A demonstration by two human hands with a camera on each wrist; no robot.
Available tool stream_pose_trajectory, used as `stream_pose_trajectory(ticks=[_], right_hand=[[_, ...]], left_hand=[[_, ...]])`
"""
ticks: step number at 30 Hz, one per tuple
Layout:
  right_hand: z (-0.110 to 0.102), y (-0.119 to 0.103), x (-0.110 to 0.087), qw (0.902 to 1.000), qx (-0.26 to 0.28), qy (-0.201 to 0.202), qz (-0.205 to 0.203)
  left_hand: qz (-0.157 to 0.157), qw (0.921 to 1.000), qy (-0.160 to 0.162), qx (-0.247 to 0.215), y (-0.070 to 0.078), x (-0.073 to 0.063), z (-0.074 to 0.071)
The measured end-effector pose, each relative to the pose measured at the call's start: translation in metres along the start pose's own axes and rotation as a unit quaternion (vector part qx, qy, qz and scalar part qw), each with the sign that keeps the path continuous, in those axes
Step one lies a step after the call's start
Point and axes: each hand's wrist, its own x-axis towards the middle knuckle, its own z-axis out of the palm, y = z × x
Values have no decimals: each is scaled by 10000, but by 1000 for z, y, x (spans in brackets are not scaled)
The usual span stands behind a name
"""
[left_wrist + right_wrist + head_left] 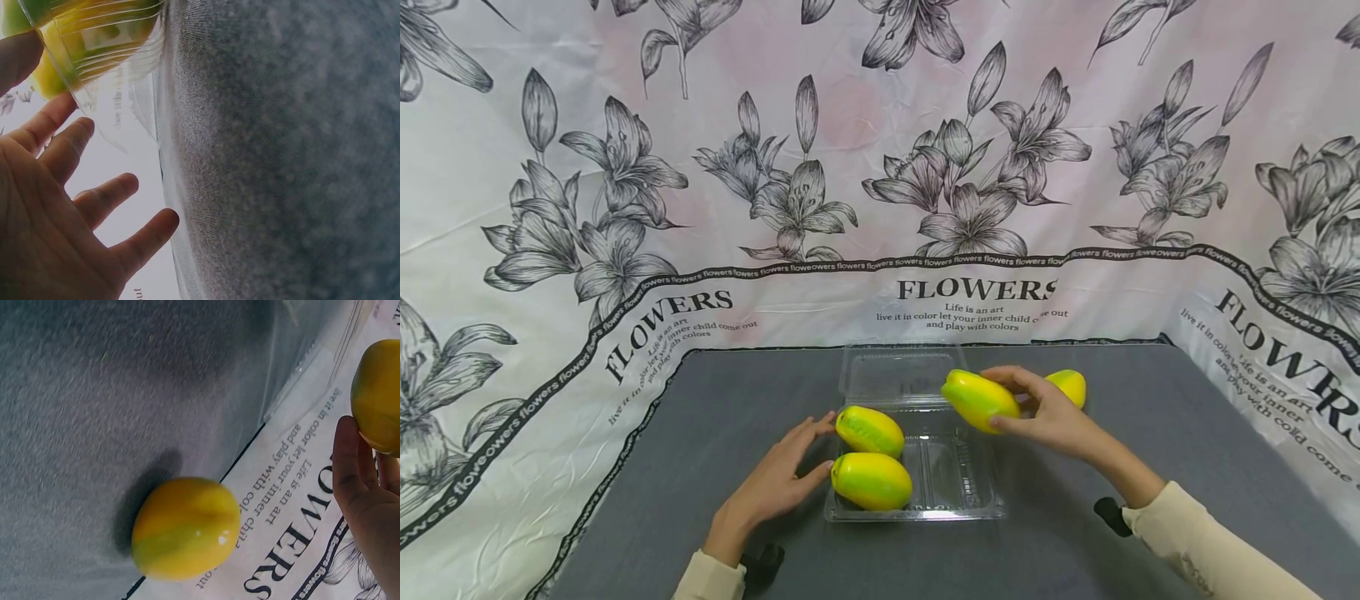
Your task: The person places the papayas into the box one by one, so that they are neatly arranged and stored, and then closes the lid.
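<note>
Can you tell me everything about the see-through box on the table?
The box is clear and shiny, like thin plastic, with ridged walls and a rim. It sits flat on the grey table, its lid open and folded back on the far side. A nearer fruit and a farther fruit lie in its left part. The left hand is at its left edge, seemingly touching it.
</note>
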Motion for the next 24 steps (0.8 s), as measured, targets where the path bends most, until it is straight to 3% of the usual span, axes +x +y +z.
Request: stream_pose_trajectory(ticks=[15,24], right_hand=[[25,-4,1,9998,-163,-16,72],[37,-2,5,9998,46,-187,-84]], left_hand=[[1,10000,27,-25,1,-1,0],[21,10000,43,-29,0,-1,1]])
